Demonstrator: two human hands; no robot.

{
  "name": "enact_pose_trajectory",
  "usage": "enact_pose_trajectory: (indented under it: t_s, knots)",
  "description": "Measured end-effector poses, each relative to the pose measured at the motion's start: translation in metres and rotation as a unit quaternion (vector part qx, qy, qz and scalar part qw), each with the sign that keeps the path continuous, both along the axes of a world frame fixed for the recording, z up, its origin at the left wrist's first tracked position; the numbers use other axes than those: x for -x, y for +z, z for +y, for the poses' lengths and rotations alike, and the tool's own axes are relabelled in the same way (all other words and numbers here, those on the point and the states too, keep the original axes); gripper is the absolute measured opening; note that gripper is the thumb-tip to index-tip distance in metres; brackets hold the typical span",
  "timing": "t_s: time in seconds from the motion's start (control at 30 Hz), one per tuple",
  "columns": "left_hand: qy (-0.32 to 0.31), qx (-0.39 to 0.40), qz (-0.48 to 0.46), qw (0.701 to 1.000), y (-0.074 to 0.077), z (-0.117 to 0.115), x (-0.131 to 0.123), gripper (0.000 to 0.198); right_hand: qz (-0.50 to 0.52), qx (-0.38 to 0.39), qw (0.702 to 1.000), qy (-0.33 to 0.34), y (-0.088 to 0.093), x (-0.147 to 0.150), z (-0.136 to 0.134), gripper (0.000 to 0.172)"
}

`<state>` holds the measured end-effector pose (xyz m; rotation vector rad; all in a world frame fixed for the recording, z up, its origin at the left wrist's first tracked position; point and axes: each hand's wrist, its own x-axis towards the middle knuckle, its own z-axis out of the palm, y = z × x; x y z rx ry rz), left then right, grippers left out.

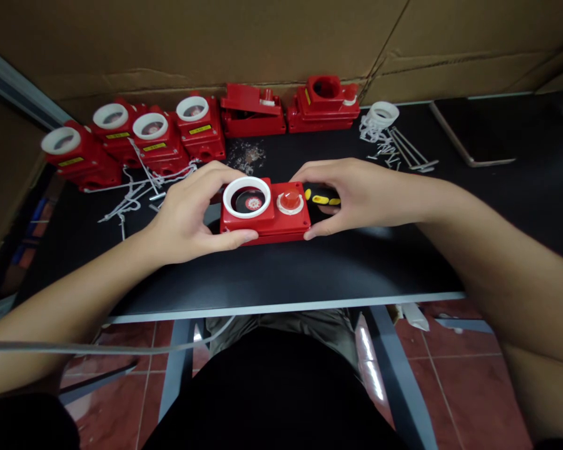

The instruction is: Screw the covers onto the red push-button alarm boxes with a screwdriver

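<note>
Between my two hands, over the front half of the table, is a red alarm box point(267, 230) with a white ring point(247, 197) and a small red lamp point(289, 200) on its top. My left hand point(199, 212) grips its left end, thumb along the front side and fingers behind. At the right end, my right hand point(340, 194) holds the box with thumb and fingers. A black-and-yellow handle point(323, 196), apparently a screwdriver's, is tucked in the right palm; its tip is hidden.
Several red boxes with white rings point(151, 126) stand at the back left. Two ringless red boxes point(323, 106) are at the back middle. White cords point(134, 197), loose screws point(387, 150), a white ring point(383, 114) and a dark flat device point(469, 131) lie on the black table point(281, 281).
</note>
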<state>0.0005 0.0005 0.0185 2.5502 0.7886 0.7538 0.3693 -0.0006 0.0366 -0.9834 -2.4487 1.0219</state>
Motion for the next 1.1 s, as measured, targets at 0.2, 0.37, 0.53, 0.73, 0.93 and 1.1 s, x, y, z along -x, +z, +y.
enact_pose_trajectory:
  t_s: [0.2,0.37,0.53,0.73,0.93,1.1]
  knots:
    - [0.000,-0.012,0.003,1.000,-0.002,0.001,0.003,0.063,-0.014,-0.004,1.000,-0.006,-0.001,0.002,0.000,0.067]
    - [0.001,-0.020,-0.003,1.000,0.000,0.001,0.003,0.067,-0.020,-0.007,1.000,-0.008,-0.002,0.003,0.000,0.064]
    - [0.010,-0.033,-0.053,0.998,0.010,-0.003,0.006,0.066,0.008,0.001,1.000,-0.001,-0.006,0.002,0.000,0.061]
    - [0.017,-0.028,-0.062,0.998,0.017,-0.004,0.011,0.067,0.007,0.011,1.000,-0.009,-0.008,0.002,-0.001,0.067]
    - [-0.004,-0.023,-0.079,0.997,0.019,0.000,0.011,0.067,-0.015,0.013,1.000,-0.004,-0.003,0.003,-0.002,0.071]
    - [-0.011,0.035,-0.094,0.995,0.021,-0.004,0.009,0.075,-0.017,0.014,1.000,-0.001,-0.002,0.002,-0.002,0.068]
